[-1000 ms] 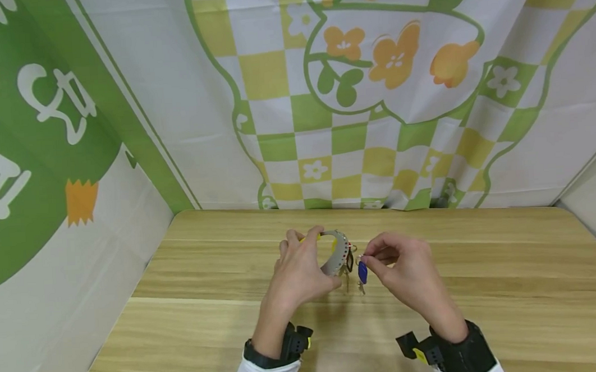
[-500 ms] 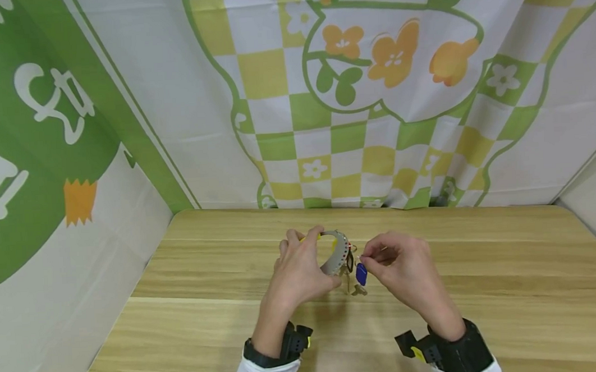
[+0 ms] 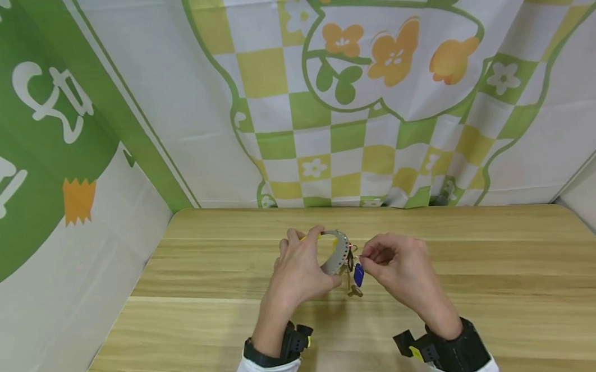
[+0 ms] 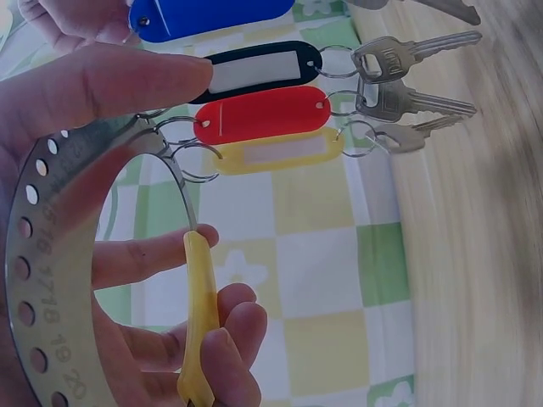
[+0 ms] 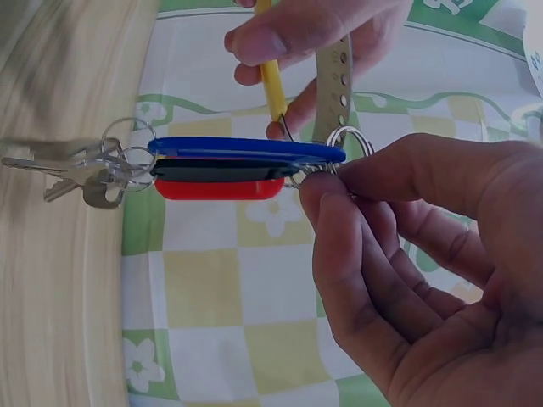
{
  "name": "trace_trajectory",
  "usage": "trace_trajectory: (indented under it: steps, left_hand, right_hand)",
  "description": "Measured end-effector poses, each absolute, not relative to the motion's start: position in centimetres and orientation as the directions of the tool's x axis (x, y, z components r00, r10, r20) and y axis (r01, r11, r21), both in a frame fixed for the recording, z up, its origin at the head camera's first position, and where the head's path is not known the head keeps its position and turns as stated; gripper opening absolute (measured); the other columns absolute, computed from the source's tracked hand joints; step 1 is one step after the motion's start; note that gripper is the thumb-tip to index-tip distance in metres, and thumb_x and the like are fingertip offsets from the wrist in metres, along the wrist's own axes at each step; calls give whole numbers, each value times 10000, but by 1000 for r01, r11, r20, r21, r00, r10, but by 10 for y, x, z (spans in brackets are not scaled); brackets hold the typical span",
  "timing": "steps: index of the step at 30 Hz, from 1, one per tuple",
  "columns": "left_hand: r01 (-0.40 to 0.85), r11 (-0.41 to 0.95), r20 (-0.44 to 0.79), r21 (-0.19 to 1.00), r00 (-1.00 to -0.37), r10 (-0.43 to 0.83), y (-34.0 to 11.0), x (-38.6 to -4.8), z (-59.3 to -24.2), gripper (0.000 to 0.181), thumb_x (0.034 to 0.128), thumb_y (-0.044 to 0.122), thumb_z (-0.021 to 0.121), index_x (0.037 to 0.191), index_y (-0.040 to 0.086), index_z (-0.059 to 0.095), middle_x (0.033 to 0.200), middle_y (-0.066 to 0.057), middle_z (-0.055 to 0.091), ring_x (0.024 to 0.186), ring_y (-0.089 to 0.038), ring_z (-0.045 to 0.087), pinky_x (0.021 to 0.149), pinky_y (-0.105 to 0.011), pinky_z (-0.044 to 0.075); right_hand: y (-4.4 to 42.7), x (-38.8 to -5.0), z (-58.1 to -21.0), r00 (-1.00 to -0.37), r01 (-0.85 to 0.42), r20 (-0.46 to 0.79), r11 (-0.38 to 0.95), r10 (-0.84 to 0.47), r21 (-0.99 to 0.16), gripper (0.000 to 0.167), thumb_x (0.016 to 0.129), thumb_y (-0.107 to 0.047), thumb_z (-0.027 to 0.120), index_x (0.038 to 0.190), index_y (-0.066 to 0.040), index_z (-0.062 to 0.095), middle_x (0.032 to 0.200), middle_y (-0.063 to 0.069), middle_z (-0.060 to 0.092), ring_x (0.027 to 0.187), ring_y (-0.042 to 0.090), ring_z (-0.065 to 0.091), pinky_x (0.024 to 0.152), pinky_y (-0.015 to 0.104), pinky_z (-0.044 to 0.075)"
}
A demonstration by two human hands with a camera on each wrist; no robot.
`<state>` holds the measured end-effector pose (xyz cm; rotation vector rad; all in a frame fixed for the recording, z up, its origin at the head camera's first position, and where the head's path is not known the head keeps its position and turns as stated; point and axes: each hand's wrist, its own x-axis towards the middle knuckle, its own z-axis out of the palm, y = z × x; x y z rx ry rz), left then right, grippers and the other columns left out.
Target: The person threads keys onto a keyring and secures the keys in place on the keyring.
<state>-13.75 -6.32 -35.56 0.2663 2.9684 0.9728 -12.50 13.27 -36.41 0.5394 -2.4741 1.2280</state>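
Keys (image 4: 393,100) dangle over the bench (image 3: 198,303) from coloured tags, with the left hand (image 3: 299,267) wrapped round a curved metal band (image 4: 51,280) and its yellow handle (image 4: 200,322). Black (image 4: 267,69), red (image 4: 263,114) and yellow (image 4: 280,151) tags hang by their rings at the band's end. Just beside them, the right hand (image 3: 400,265) pinches the blue tag (image 5: 242,150) near its ring (image 5: 360,140) between thumb and forefinger; whether that ring is already on the band, I cannot tell.

The step in hand looks like ring work at that end. It probably goes best with the left fingers steady, the band's end angled towards the right hand, and the pinch on the ring's metal rather than the plastic. Watch the crowded rings: they could snag, or slip off if the band tips.
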Motion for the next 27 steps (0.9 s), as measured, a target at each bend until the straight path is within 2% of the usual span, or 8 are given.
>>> trace_trajectory:
  steps: [10,18,27]
  left_hand:
    - [183,791,63,584,-982,181,-60,-136,-356,943,627,256,909,1471,142,506,1270,-216,468,1035,-336,477,711,-411,439]
    - [215,790,91,574,-976,200,-60,-136,-356,935,597,245,926,1434,138,524,1196,-187,479,958,-307,473,675,-384,423]
    - [236,798,109,554,-971,212,-59,-136,-356,940,592,245,943,1425,146,520,1247,-208,469,1009,-332,481,702,-417,434]
  right_hand:
    - [128,-124,-366,-915,-387,377,586,-146,-712,175,782,57,750,751,-113,716,667,-56,651,601,55,612,569,244,514]
    - [126,-125,-364,-966,-260,229,509,-124,-821,119,826,44,722,802,-73,717,681,-10,680,580,112,649,529,269,517]
    - [123,-124,-363,-986,-168,138,450,-99,-877,35,848,34,694,831,15,718,687,39,688,579,169,677,554,301,557]
